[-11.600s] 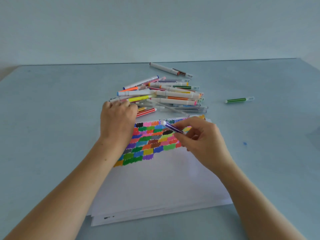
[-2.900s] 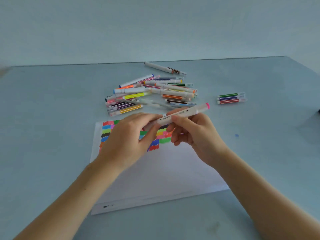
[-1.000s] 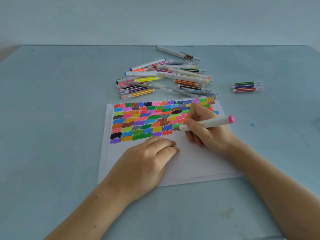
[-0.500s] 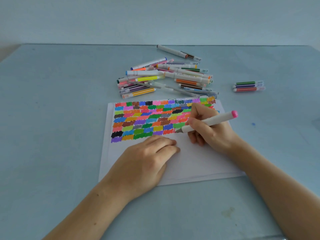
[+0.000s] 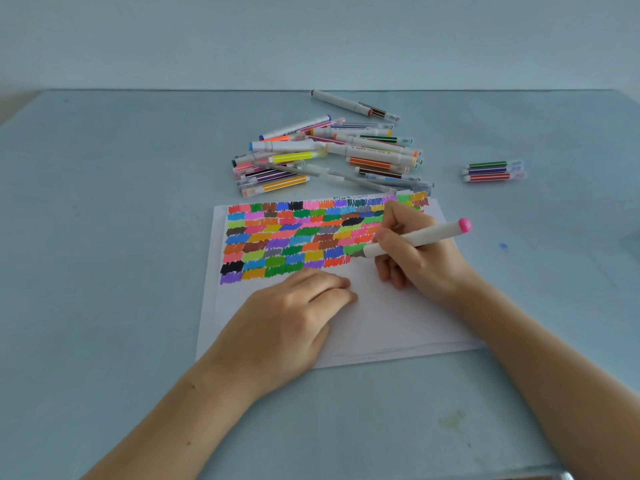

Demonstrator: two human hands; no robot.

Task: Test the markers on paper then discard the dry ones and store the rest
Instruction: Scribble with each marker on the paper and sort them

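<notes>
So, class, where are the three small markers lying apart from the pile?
The three small markers lie side by side on the table's right, beyond the paper, right of the marker pile.

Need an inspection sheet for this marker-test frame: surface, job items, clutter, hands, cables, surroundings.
Surface: light blue table; small blue ink spot on its right side, faint stain near the front edge.
Job's things: paper stack with rows of colour swatches; pile of markers behind it; three markers set apart to the right; white marker with pink end with its tip on the paper.
Clutter: nothing seen.
Grippers: left hand rests flat on the paper; right hand holds the white marker in its fingers.
Cables: nothing seen.
Surroundings: plain pale wall behind the table.
</notes>
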